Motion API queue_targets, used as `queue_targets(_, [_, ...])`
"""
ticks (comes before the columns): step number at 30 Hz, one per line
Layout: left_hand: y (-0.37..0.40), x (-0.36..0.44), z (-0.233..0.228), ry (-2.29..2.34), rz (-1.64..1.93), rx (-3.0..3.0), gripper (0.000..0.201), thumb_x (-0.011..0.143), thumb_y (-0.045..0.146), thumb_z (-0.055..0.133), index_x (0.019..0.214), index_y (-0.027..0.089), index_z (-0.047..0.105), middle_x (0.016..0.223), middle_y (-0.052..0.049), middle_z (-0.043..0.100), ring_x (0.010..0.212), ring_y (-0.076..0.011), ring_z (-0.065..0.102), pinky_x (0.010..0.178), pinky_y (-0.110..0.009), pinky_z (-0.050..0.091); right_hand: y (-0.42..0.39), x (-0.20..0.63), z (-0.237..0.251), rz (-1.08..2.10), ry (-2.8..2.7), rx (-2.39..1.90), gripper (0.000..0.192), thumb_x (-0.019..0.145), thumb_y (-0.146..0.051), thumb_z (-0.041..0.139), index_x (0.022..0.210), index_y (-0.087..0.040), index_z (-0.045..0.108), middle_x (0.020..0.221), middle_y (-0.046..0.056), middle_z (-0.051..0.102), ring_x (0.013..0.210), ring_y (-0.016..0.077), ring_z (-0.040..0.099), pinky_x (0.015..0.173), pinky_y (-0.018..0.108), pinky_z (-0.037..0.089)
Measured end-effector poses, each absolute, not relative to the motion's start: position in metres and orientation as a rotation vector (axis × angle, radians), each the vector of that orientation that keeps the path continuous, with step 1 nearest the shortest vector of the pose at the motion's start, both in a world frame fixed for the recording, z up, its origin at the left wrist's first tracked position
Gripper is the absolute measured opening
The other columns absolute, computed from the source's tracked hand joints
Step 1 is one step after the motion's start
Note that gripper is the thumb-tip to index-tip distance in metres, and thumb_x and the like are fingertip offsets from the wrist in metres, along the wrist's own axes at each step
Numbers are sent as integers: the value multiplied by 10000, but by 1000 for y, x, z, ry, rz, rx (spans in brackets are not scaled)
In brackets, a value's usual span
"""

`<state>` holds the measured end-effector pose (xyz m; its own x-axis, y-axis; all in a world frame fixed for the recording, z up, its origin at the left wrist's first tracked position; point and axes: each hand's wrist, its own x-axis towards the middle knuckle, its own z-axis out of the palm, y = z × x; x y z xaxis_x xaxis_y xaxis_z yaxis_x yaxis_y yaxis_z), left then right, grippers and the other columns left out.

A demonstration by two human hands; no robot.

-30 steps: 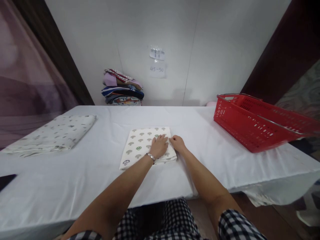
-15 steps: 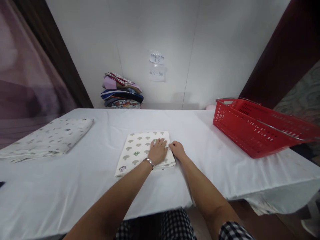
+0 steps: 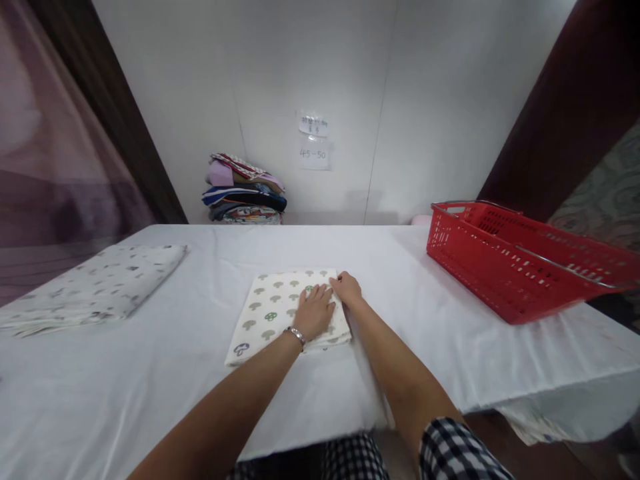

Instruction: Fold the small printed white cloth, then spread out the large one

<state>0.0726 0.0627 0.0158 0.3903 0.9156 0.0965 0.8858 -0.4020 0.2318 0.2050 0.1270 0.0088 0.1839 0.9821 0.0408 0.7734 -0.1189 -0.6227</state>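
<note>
A folded cream cloth with a mushroom print [image 3: 273,310] lies flat in the middle of the white-covered table [image 3: 200,393]. My left hand [image 3: 315,311], with a bracelet at the wrist, rests palm down on the cloth's right half, fingers spread. My right hand [image 3: 346,288] sits at the cloth's far right corner with its fingers curled on the edge. Whether it pinches the fabric is hard to tell.
A second folded printed cloth [image 3: 95,287] lies at the table's left. A red plastic basket [image 3: 520,260] stands at the right, overhanging the edge. A stack of folded colourful fabrics [image 3: 245,197] sits against the back wall, under paper notes [image 3: 314,140].
My right hand has slid along the cloth's right edge from the middle toward the far corner. My left hand stays pressed on the cloth. The camera view shifted slightly.
</note>
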Motion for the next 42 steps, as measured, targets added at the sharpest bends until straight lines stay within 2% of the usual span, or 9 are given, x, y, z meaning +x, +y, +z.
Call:
queue_targets(3, [77,69,27,1635,259,2423,473,923,350,329,1366,213,423,1496,-66,343,1392,-244,262,1122,-497,214,130,207,9,524,-1660,-1915,291,841,-406,510,995,-181,611,958,77,678,887,202,608,724,274,408])
queue_targets(6, [96,66,32,1731,333,2434,485,926,343,317,1380,193,403,1516,-76,300,1412,-244,206,1131,-496,190,133,210,7,520,-1673,-1879,313,840,-407,512,1035,-181,606,951,70,677,874,197,604,726,276,412])
queue_targets(8, [107,66,28,1772,350,2452,495,924,343,321,1389,188,389,1525,-80,275,1419,-251,182,1133,-519,163,135,211,4,511,-1690,-1846,296,841,-402,513,1012,-185,618,943,64,674,861,192,597,731,276,412])
queue_targets(17, [120,73,4,1746,375,2579,509,939,369,269,1397,181,387,1502,-78,327,1402,-252,230,1124,-560,155,148,212,-11,456,-1745,-1639,156,817,-264,507,801,-195,646,819,13,632,793,152,537,755,254,397])
queue_targets(27, [127,80,6,1612,383,2675,503,932,321,271,1401,188,394,1477,-70,372,1377,-240,293,1114,-562,177,153,215,-24,478,-1642,-1556,204,818,-254,499,846,-206,696,845,23,653,818,155,566,779,261,420])
queue_targets(42, [126,79,2,1567,517,2756,489,924,301,284,1387,217,417,1447,-69,423,1369,-251,311,1107,-570,186,152,217,-21,587,-1572,-1491,210,769,-175,505,870,-200,687,905,23,655,873,157,571,841,280,439])
